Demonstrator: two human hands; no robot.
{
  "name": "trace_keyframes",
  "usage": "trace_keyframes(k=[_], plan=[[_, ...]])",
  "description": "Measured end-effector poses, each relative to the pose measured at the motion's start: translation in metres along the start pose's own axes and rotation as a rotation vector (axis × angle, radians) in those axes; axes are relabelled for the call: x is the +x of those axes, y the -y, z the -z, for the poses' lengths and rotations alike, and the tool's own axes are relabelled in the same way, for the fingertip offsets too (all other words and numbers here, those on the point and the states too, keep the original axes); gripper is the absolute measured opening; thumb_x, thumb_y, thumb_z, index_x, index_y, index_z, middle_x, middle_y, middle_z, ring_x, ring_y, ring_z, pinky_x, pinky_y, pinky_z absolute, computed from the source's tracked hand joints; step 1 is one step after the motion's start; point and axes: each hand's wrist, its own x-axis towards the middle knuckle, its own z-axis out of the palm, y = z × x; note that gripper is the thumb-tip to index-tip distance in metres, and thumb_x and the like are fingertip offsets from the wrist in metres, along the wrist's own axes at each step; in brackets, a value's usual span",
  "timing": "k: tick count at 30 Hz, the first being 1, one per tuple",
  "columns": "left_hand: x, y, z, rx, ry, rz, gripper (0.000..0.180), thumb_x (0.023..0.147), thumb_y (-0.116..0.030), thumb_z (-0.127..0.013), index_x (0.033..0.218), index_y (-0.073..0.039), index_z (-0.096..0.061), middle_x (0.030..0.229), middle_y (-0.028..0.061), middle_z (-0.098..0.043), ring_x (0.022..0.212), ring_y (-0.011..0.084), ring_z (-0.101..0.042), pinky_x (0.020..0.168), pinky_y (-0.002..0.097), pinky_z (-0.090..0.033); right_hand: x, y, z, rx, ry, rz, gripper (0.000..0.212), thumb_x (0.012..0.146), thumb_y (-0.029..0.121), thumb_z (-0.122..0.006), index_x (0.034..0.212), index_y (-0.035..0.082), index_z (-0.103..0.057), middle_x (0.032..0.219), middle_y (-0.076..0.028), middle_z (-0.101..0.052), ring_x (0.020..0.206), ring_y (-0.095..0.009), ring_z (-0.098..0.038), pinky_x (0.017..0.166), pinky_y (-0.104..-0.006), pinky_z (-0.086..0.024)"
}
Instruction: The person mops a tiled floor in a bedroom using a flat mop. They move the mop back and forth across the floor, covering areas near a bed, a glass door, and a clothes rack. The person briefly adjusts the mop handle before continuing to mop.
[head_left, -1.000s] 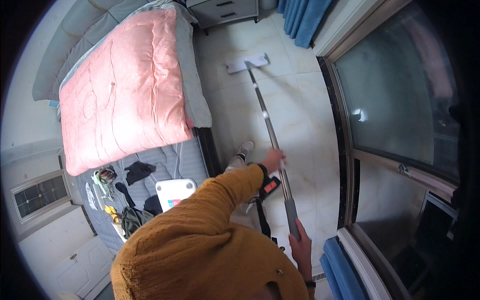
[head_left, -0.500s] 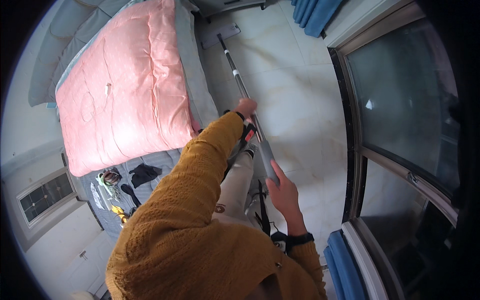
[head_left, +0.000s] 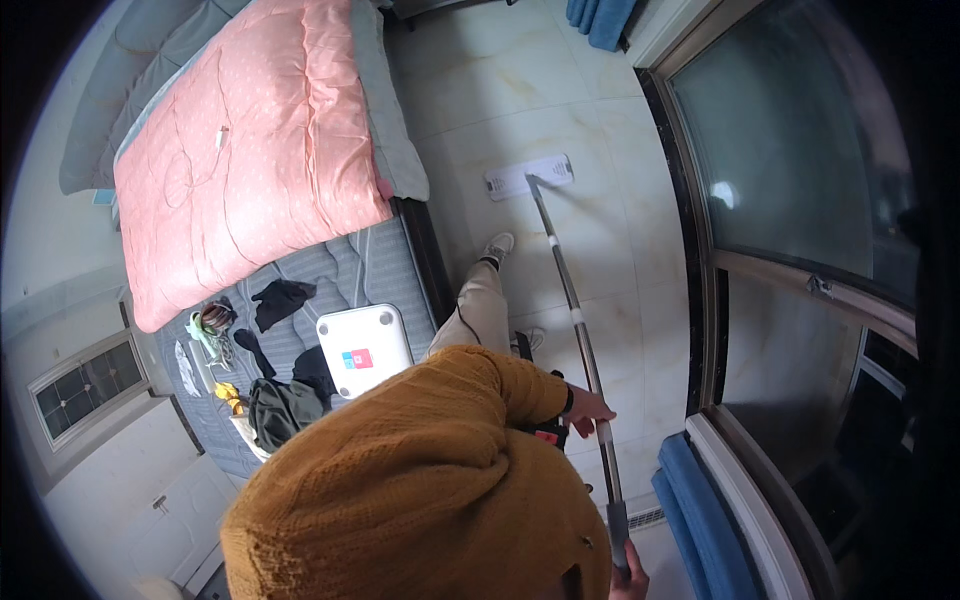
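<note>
A flat mop with a long metal pole (head_left: 565, 270) slants across the tiled floor. Its white rectangular head (head_left: 506, 181) lies flat on the tiles, ahead of my feet. My left hand (head_left: 590, 410) is closed around the pole about two thirds of the way up. Lower in the picture, my right hand (head_left: 630, 578) grips the grey handle end (head_left: 617, 520), partly cut off by the frame's edge. Both arms wear a mustard knitted sleeve (head_left: 400, 450). One shoe (head_left: 499, 246) stands left of the pole, short of the mop head.
On the left is a bed with a pink quilt (head_left: 250, 150) and a grey mattress (head_left: 350, 265). A white square thing like a bathroom scale (head_left: 390, 345) and dark clothes (head_left: 285, 410) lie on it. Glass panels (head_left: 790, 150) and a blue curtain (head_left: 705, 520) line the right side.
The mop head has come back toward me and right, from beside the bed's far end. Both hands have drawn back with the pole, keeping hold of it.
</note>
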Motion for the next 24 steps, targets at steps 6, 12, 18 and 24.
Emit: trace_keyframes(k=[6,12,18,24], plan=[[0.041,0.028,-0.009,-0.880,-0.143,-0.224,0.013,0.078,-0.012,-0.060,0.083,-0.004,-0.050,0.072,0.0092,-0.054,0.064,0.0260,-0.058,0.058,0.0430,-0.051,-0.008,-0.057,-0.031,0.567,-0.039,-0.141,0.028,0.085,0.018,-0.052,0.108,0.003,-0.060,0.077,-0.013,-0.062,0.067,-0.016,-0.055,0.062,-0.0314,-0.046],[-0.010,0.000,0.129,-0.208,-0.849,-0.676,0.004,0.078,-0.010,-0.056,0.077,-0.006,-0.054,0.067,0.0079,-0.054,0.056,0.0187,-0.055,0.046,0.0332,-0.044,0.112,0.090,-0.038,0.134,0.014,0.267,0.053,0.075,0.008,-0.057,0.126,0.014,-0.046,0.090,-0.018,-0.062,0.072,-0.029,-0.062,0.065,-0.0330,-0.048],[-0.131,-0.033,0.364,-0.036,-1.097,-0.873,0.006,0.074,-0.008,-0.056,0.076,-0.003,-0.058,0.065,0.0097,-0.055,0.058,0.0221,-0.055,0.050,0.0346,-0.045,0.250,0.321,-0.085,0.209,-0.065,0.889,0.053,0.079,0.019,-0.056,0.129,0.018,-0.041,0.083,-0.020,-0.060,0.070,-0.039,-0.058,0.060,-0.0416,-0.047],[-0.209,-0.053,0.528,-0.524,-1.294,-0.385,0.016,0.082,-0.011,-0.049,0.074,-0.004,-0.061,0.069,0.0070,-0.061,0.060,0.0212,-0.061,0.050,0.0345,-0.047,0.302,0.460,-0.114,0.107,0.035,0.806,0.051,0.079,0.022,-0.057,0.128,0.023,-0.042,0.081,-0.016,-0.062,0.073,-0.036,-0.059,0.066,-0.0412,-0.047]])
